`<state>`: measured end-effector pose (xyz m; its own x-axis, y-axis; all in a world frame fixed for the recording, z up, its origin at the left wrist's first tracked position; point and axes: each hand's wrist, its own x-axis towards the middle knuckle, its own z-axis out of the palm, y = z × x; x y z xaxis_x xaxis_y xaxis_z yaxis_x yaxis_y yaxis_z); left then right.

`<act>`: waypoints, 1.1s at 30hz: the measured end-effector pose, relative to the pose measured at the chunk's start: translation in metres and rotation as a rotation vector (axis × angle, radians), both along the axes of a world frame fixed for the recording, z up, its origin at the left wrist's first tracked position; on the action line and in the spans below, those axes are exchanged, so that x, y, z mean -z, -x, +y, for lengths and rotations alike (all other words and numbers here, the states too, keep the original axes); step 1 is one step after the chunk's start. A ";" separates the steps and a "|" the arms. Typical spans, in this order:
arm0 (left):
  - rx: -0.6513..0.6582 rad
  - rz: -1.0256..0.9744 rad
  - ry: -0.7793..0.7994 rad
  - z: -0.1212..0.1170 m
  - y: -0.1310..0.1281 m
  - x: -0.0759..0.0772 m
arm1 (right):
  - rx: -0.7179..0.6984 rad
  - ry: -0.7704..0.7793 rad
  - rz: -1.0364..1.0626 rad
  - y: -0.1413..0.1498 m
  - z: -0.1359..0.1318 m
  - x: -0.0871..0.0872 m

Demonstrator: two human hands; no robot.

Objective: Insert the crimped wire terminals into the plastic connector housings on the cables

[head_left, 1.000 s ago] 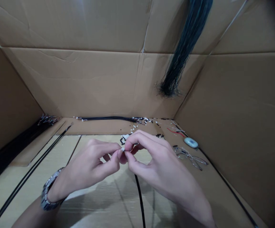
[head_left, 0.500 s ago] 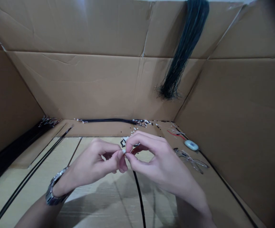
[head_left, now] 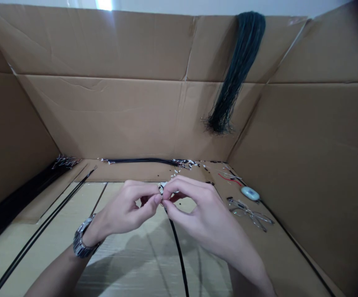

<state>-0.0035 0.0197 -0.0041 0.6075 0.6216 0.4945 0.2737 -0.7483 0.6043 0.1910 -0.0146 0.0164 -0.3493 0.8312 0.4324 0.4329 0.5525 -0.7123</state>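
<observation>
My left hand (head_left: pixel 135 204) and my right hand (head_left: pixel 194 202) meet at the centre, thumbs and forefingers pinched almost tip to tip. Below the fingertips runs a black cable (head_left: pixel 178 251), its thin wire end going up into the pinch of my right hand. A small white connector piece showed at my left fingertips a moment ago; now the fingers mostly cover it. Just behind the hands, small white and black pieces (head_left: pixel 162 187) lie on the table, partly hidden. A metal watch (head_left: pixel 84 237) is on my left wrist.
Cardboard walls (head_left: pixel 119 111) surround the table. Black cables (head_left: pixel 39 229) lie at left, beside a thick black bundle (head_left: pixel 20 198); another bundle (head_left: pixel 141 160) lies along the back. Dark green wires (head_left: pixel 237 70) hang from the back wall. Glasses (head_left: pixel 250 212) and a pale oval device (head_left: pixel 250 193) are at right.
The view has tilted up slightly. My left hand has shifted a little to the right, and the white piece between the fingertips has become mostly covered. Both hands keep pinching.
</observation>
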 end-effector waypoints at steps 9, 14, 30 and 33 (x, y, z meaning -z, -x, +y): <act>-0.105 -0.071 -0.260 -0.006 -0.010 0.005 | -0.081 0.110 0.069 -0.006 0.007 -0.002; -0.121 -0.036 -0.114 -0.001 -0.012 0.006 | -0.006 0.051 -0.032 -0.010 0.010 -0.002; 0.108 0.088 0.914 -0.013 0.010 0.146 | -0.185 0.150 -0.055 -0.014 -0.001 0.163; 0.103 0.045 0.960 -0.018 0.013 0.150 | -0.173 0.175 0.016 -0.010 -0.004 0.170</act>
